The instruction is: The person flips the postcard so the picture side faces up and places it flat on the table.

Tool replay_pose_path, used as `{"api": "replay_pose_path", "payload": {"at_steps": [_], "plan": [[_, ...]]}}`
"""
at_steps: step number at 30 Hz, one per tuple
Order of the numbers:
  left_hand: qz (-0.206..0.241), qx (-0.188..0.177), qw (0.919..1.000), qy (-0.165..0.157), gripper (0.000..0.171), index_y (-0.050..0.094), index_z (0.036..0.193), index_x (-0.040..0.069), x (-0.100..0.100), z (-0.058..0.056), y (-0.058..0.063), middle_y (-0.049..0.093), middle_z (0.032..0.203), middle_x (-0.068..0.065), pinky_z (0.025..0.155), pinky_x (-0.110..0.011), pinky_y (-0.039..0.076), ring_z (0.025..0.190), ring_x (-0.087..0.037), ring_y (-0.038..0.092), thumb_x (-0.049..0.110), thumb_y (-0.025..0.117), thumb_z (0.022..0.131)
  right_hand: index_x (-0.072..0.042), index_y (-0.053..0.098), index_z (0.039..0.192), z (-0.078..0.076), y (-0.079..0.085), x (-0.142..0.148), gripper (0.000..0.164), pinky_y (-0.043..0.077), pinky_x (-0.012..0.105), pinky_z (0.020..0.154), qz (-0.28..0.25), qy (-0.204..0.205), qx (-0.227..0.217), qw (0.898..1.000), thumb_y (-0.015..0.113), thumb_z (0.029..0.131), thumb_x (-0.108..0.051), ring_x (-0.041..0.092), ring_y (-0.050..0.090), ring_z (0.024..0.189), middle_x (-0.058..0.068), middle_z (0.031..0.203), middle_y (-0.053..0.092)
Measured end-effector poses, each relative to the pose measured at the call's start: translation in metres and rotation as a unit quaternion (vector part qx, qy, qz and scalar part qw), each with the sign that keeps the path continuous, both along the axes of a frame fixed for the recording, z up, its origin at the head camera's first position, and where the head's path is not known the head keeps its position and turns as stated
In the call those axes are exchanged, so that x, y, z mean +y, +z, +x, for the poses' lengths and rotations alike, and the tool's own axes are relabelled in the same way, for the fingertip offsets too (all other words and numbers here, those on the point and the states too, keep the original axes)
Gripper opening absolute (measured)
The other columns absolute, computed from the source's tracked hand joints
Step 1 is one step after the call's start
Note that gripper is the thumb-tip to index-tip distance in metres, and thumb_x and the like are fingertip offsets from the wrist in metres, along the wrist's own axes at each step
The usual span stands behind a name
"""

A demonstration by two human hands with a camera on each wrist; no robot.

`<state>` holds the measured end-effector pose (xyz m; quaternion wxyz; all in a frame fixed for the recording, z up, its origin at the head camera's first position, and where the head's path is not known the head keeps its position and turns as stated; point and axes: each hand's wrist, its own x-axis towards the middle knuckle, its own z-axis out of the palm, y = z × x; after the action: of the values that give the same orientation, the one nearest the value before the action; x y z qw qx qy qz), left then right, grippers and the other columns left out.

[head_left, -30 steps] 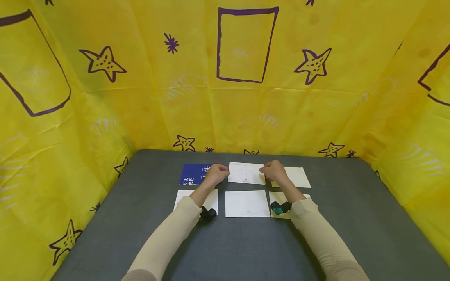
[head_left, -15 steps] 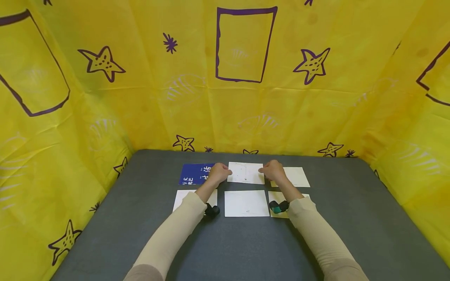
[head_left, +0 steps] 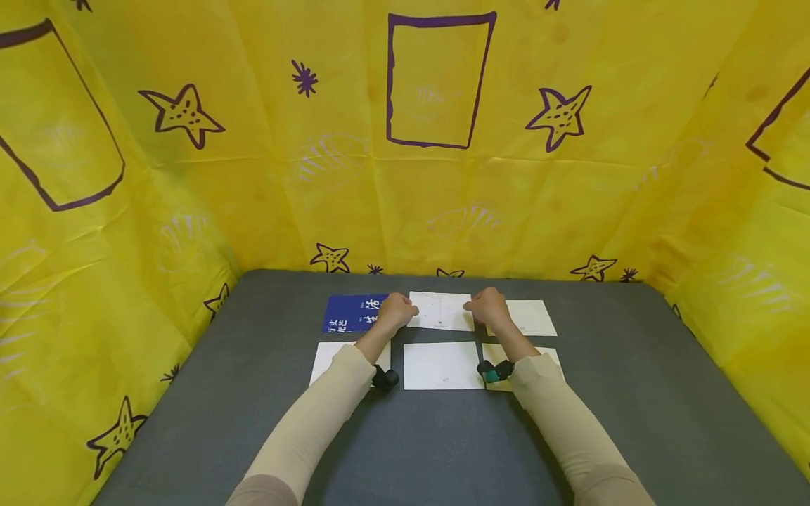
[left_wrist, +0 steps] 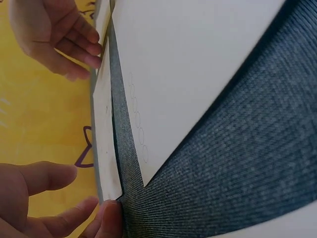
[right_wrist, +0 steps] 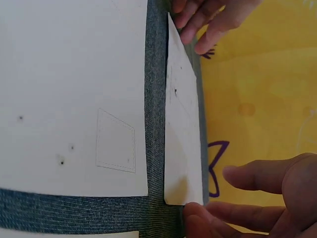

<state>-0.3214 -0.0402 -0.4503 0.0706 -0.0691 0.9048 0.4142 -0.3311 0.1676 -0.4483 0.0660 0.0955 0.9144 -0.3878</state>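
A white postcard [head_left: 441, 311] lies in the middle of the back row, with small dark marks on its face. At its left edge is my left hand [head_left: 394, 309]; the left wrist view shows the thumb [left_wrist: 110, 218] touching a corner and the other fingers spread loosely beside it. My right hand [head_left: 489, 307] is at the opposite edge, its thumb [right_wrist: 195, 213] against the card's end and its fingers apart. A blue postcard [head_left: 351, 314] with white characters lies left, partly behind my left hand. Another pale postcard [head_left: 531, 318] lies right, partly covered by my right hand.
In the front row are a white postcard [head_left: 443, 365] in the middle, a white left card [head_left: 325, 355] and a cream right card [head_left: 500, 351], the outer two partly under my forearms. Yellow patterned cloth [head_left: 430, 204] walls the dark table [head_left: 411, 450] at back and sides.
My left hand and forearm have shifted slightly right towards the middle back postcard. The right arm has drifted a little left. The whole head view has shifted slightly.
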Motion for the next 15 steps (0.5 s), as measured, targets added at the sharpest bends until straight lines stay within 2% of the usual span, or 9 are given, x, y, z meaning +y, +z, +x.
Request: {"api": "replay_pose_path", "payload": {"at_steps": [4, 7, 9, 11, 15], "plan": [[-0.021, 0.0, 0.9997, 0.007, 0.021, 0.065, 0.1, -0.002, -0.001, -0.002, -0.002, 0.067, 0.098, -0.014, 0.067, -0.033, 0.047, 0.079, -0.024, 0.055, 0.011, 0.065, 0.084, 0.011, 0.069, 0.094, -0.004, -0.004, 0.001, 0.02, 0.048, 0.021, 0.047, -0.081, -0.032, -0.011, 0.996, 0.069, 0.084, -0.007, 0.012, 0.053, 0.048, 0.003, 0.057, 0.057], [-0.032, -0.006, 0.9994, 0.011, 0.007, 0.063, 0.083, -0.001, -0.002, -0.004, -0.003, 0.06, 0.079, -0.009, 0.055, -0.029, 0.039, 0.068, -0.021, 0.048, 0.006, 0.063, 0.083, 0.013, 0.068, 0.092, -0.006, -0.007, 0.0, 0.018, 0.049, 0.021, 0.045, -0.123, -0.051, -0.019, 0.991, 0.069, 0.082, -0.001, 0.011, 0.052, 0.046, 0.003, 0.057, 0.056], [-0.034, -0.007, 0.9993, 0.012, 0.008, 0.06, 0.075, 0.001, -0.003, -0.005, -0.004, 0.053, 0.071, -0.007, 0.051, -0.027, 0.035, 0.063, -0.019, 0.045, 0.004, 0.062, 0.082, 0.013, 0.068, 0.089, -0.007, -0.009, 0.0, 0.015, 0.048, 0.02, 0.044, -0.132, -0.058, -0.02, 0.989, 0.07, 0.08, 0.001, 0.011, 0.052, 0.045, 0.003, 0.056, 0.055], [-0.03, -0.009, 0.9994, 0.014, 0.01, 0.06, 0.073, 0.002, -0.003, -0.005, -0.004, 0.051, 0.07, -0.006, 0.05, -0.026, 0.034, 0.062, -0.019, 0.043, 0.002, 0.06, 0.083, 0.011, 0.068, 0.085, -0.009, -0.01, -0.001, 0.011, 0.047, 0.019, 0.043, -0.124, -0.065, -0.022, 0.99, 0.07, 0.078, 0.002, 0.011, 0.051, 0.043, 0.003, 0.052, 0.053], [-0.035, -0.003, 0.9993, 0.016, 0.008, 0.066, 0.086, -0.002, -0.003, -0.005, -0.003, 0.06, 0.079, -0.009, 0.051, -0.026, 0.036, 0.066, -0.02, 0.047, 0.003, 0.06, 0.083, 0.006, 0.066, 0.073, -0.012, -0.01, -0.001, 0.005, 0.045, 0.019, 0.041, -0.104, -0.07, -0.026, 0.992, 0.07, 0.074, 0.004, 0.01, 0.049, 0.04, 0.001, 0.046, 0.05]]}}
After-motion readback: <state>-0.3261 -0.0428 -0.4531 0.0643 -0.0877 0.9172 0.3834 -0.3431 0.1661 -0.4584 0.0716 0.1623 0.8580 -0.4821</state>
